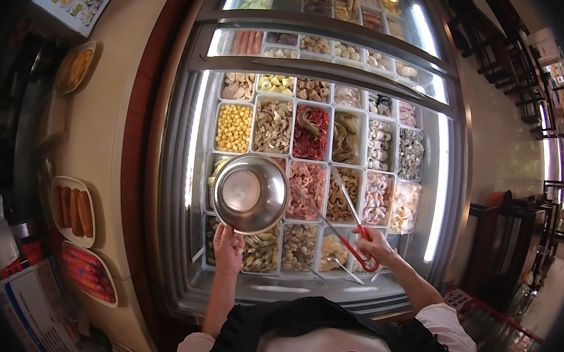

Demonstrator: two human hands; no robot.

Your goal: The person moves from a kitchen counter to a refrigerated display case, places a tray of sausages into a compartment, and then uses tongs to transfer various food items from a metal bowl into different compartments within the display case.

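Observation:
My left hand (pixel 229 248) grips the rim of a round stainless steel bowl (pixel 249 193), which has nothing in it. The bowl hangs over the left side of a lit display case and hides part of the tubs beneath. In my right hand (pixel 376 247) are metal tongs with red handles (pixel 348 250). Their arms are spread, with one tip over a tub of brown curled pieces (pixel 345 206) and the other by a tub of pink sliced meat (pixel 306 189). Farther in are a tub of red meat with a shrimp (pixel 311 139) on top and a tub of shrimps (pixel 345 135).
Metal frame bars (pixel 323 65) cross the case, with more tubs behind glass. Spoon handles (pixel 350 273) stick out over the near edge. On the counter (pixel 126 187) at left stand a plate of long fried sticks (pixel 74 212) and a tray of red packets (pixel 90 273). Dark chairs (pixel 507 238) are at right.

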